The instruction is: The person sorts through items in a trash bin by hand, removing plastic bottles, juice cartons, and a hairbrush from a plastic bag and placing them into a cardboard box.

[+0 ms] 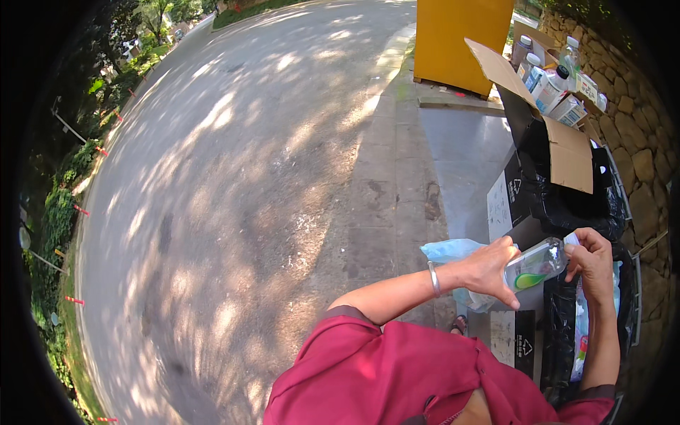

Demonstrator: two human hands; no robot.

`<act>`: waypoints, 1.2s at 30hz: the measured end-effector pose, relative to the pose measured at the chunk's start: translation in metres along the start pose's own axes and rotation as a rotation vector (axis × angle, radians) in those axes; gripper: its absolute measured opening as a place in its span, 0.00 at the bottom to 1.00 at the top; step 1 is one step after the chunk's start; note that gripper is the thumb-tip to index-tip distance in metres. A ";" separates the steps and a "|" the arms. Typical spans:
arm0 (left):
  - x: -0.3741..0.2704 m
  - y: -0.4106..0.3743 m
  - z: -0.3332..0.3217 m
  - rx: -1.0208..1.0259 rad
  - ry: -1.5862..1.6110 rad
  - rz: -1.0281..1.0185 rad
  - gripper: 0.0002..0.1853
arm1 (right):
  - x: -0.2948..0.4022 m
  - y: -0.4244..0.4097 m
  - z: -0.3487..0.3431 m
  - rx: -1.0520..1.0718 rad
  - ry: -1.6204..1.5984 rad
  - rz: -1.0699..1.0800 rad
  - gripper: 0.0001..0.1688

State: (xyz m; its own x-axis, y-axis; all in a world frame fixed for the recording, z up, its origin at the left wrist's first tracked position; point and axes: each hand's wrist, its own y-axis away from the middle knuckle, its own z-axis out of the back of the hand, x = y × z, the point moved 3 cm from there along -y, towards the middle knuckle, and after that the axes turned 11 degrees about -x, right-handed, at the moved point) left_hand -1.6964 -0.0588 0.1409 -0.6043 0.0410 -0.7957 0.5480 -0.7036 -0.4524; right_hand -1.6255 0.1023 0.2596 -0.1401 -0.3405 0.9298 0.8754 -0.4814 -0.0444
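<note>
A clear plastic bottle with a green mark on its label lies tilted between my two hands. My left hand, with a silver bangle at the wrist, grips the bottle's lower body. The fingers of my right hand pinch the white cap at its neck; whether the cap is loose cannot be seen. A pale blue plastic bag hangs behind and below my left hand, and how it is held is hidden. Beneath the bottle are bins lined with black plastic bags.
An opened cardboard box full of bottles and cartons rests on the farther bin. Beyond stands a yellow cabinet. A stone wall runs along the right, a paved road along the left. Plastic waste fills the nearer bin.
</note>
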 end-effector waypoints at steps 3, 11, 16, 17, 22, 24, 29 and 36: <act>0.014 0.014 -0.014 -0.061 -0.005 0.045 0.35 | -0.001 0.011 -0.018 -0.009 0.037 -0.030 0.10; 0.007 0.054 -0.035 -0.097 0.074 0.041 0.22 | -0.004 0.058 -0.020 -0.007 0.567 0.144 0.20; -0.014 0.077 -0.049 0.036 0.126 -0.004 0.22 | -0.017 0.103 0.001 -0.013 0.517 0.076 0.19; -0.021 0.081 -0.053 0.059 0.151 -0.021 0.22 | -0.019 0.117 0.007 -0.032 0.509 0.040 0.19; -0.066 0.114 -0.077 0.315 0.390 -0.075 0.23 | -0.003 0.207 0.025 -0.034 0.443 -0.007 0.11; -0.090 0.132 -0.097 0.518 0.514 -0.077 0.23 | -0.004 0.252 0.037 -0.058 0.410 0.045 0.12; -0.144 0.181 -0.150 0.898 0.553 -0.075 0.28 | 0.004 0.372 0.085 0.035 0.424 0.238 0.14; -0.239 0.265 -0.244 1.217 0.780 0.119 0.28 | -0.015 0.605 0.159 -0.789 -0.354 0.322 0.21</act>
State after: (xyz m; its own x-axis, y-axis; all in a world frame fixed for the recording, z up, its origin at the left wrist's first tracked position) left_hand -1.2652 -0.0817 0.1131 0.0887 0.0293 -0.9956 -0.4897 -0.8692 -0.0692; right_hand -1.0204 -0.0555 0.2764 0.3194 -0.3491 0.8810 0.2599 -0.8617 -0.4357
